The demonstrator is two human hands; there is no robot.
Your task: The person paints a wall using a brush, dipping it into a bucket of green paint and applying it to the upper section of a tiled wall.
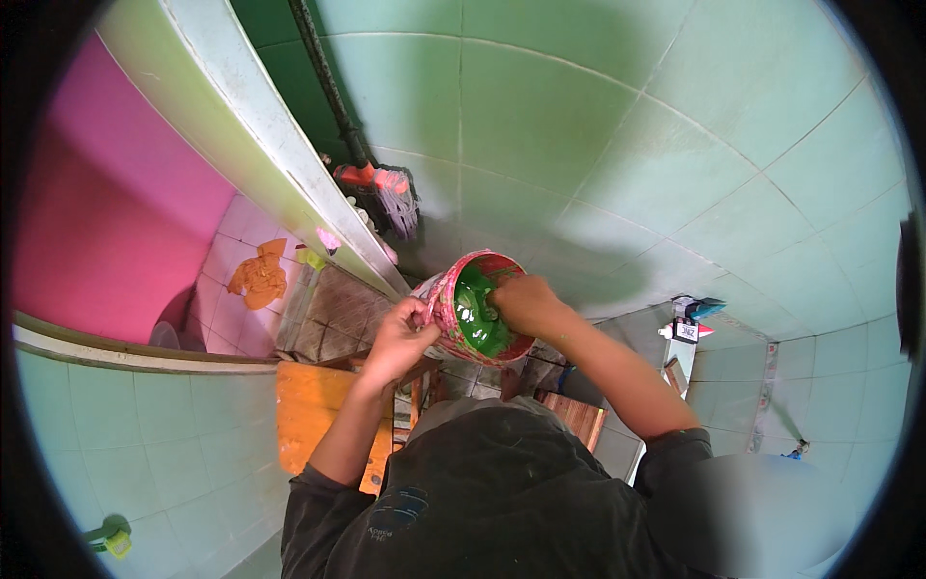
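Observation:
A pinkish-red and white bucket is held up in front of my body, its inside coated with bright green paint. My left hand pinches the bucket's left rim between thumb and fingers. Over the opening, my right hand reaches in from the right with its fingers curled down toward the paint. Whatever those fingers grip is mostly hidden by the hand and green smears.
A mop leans on the green tiled wall beside the doorway frame. An orange cloth lies on pink floor tiles beyond it. Near my left arm is an orange wooden board. Small items sit on a ledge at right.

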